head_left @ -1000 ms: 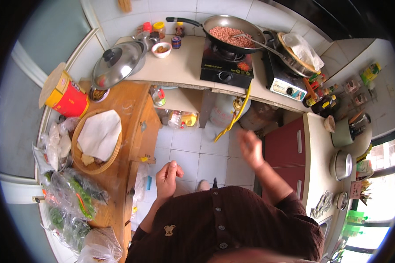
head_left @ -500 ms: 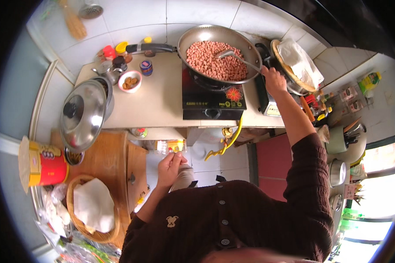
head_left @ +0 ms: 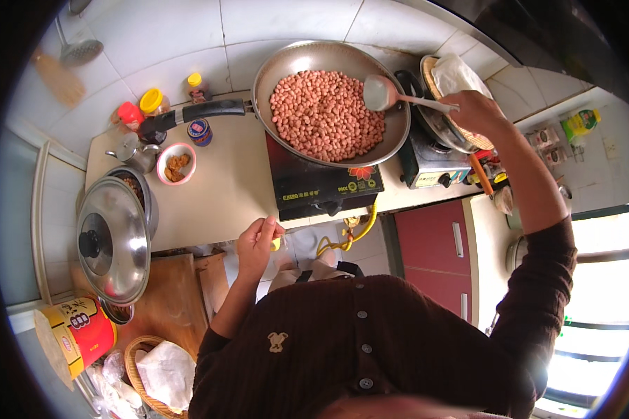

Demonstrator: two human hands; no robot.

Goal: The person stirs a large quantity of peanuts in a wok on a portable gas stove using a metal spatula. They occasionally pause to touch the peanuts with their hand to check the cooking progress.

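A wide steel wok [head_left: 402, 133] holds a heap of pink-skinned peanuts [head_left: 328, 115] and sits on a black cooker [head_left: 321, 183]. My right hand [head_left: 472, 115] is closed round the handle of a metal ladle [head_left: 379, 93]. The ladle's head is at the right side of the wok, apart from the heap. In front of the counter's edge, my left hand [head_left: 257, 244] is closed, thumb up. A bit of yellow shows beside its fingers; whether the hand holds anything, I cannot tell. The wok's long black handle [head_left: 210, 109] points left.
A gas stove [head_left: 433, 167] bears a lidded pan and a cloth-topped basket [head_left: 430, 73]. On the counter's left are a small bowl [head_left: 177, 164], a steel kettle [head_left: 134, 153], jars and a pot with a tilted glass lid [head_left: 129, 237]. A yellow hose [head_left: 349, 244] hangs below.
The ladle has come out of the peanuts toward the wok's right rim. My right hand has moved right with it. The view has shifted; my left hand remains closed near the counter edge.
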